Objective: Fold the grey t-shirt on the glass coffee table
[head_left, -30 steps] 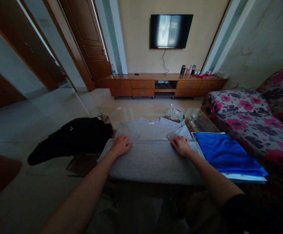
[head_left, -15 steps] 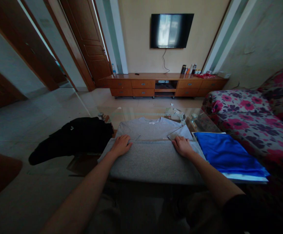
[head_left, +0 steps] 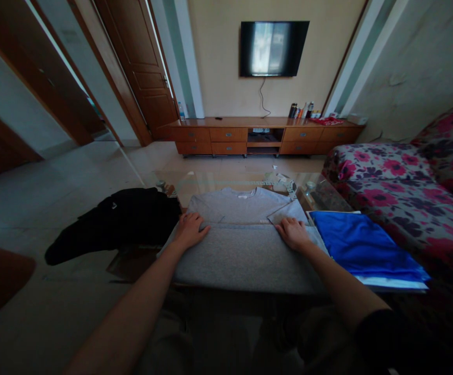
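Note:
A grey T-shirt (head_left: 242, 258) lies spread on a glass table, its collar at the far side and its lower part folded up over the chest. My left hand (head_left: 189, 229) rests flat on the shirt's left side at the fold edge, fingers apart. On the right, my right hand (head_left: 292, 233) lies on the same fold edge near the sleeve, its fingers stretched out and slightly bent. Neither hand has cloth visibly gripped in it.
Black clothing (head_left: 128, 219) lies in a heap on the table's left. Folded blue cloth (head_left: 367, 245) sits on a white layer at the right. Beyond the glass table (head_left: 211, 179) stands a wooden TV cabinet (head_left: 228, 134). A flowered sofa (head_left: 390, 182) borders the right side.
My left hand has shifted a little to the left and forward on the shirt, its fingers more spread. My right hand stays almost in place.

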`<state>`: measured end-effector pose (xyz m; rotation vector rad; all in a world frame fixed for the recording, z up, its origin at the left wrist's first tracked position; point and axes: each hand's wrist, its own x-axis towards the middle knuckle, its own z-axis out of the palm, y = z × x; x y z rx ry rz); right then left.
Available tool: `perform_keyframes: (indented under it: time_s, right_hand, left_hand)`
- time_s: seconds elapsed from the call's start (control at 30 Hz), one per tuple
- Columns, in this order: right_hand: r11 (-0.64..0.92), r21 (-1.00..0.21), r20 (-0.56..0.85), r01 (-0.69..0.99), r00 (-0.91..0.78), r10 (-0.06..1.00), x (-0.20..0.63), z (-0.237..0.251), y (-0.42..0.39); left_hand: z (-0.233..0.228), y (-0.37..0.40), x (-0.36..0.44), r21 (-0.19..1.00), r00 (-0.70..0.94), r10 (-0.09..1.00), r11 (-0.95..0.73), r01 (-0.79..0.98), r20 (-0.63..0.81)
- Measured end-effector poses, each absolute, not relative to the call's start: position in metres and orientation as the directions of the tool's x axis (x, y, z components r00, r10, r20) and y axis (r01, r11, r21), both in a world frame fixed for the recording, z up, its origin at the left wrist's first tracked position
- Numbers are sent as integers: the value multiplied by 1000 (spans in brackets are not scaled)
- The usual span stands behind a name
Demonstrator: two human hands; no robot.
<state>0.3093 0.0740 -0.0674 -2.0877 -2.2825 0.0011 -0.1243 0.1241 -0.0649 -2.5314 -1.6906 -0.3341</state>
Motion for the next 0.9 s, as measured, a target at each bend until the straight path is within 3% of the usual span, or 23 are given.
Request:
perform_keyframes:
  time_s: [0.13, 0.27, 0.43, 0.7, 0.8, 0.9]
  right_hand:
    - [105, 2, 25, 994, -105, 994, 319, -69, 75]
    - [91, 10, 28, 996, -91, 995, 331, -72, 78]
    - [50, 24, 60, 998, -51, 997, 338, -72, 83]
    - [-32, -2, 168, 999, 32, 985, 326, -69, 73]
    - [-21, -9, 238, 1000, 23, 971, 319, -58, 67]
    - [-5, -26, 234, 1000, 11, 972, 308, -50, 61]
  left_hand:
    - [-67, 128, -134, 90, 315, 932, -335, 938, 181]
    - [-67, 132, -147, 51, 197, 967, -208, 977, 164]
    - [-62, 133, -161, 70, 183, 976, -192, 979, 118]
    - [-46, 116, -165, 33, 55, 965, -66, 997, 258]
    - [-35, 109, -180, 124, -44, 960, 10, 992, 275]
    - [-31, 99, -203, 309, -117, 979, 60, 949, 168]
